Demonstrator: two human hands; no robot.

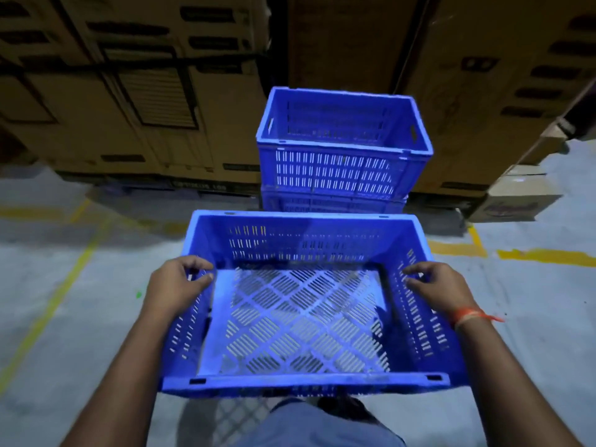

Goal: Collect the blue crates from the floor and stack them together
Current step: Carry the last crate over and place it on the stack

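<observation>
Left hand (176,282) grips carried crate (303,304) left rim | right hand (439,289) grips right rim | stacked crates (342,146) ahead, gap between | carton (516,198) print illegible

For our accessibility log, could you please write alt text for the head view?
Both hands, left hand and right hand, grip the side walls of an empty blue crate, carried toward a stack of blue crates before cardboard boxes.

Blue slotted crates (342,146); diamond-lattice base is shown on the held crate (300,317). Grey floor (64,317) is marked with yellow lines (541,254). Brown cartons (129,91).
</observation>
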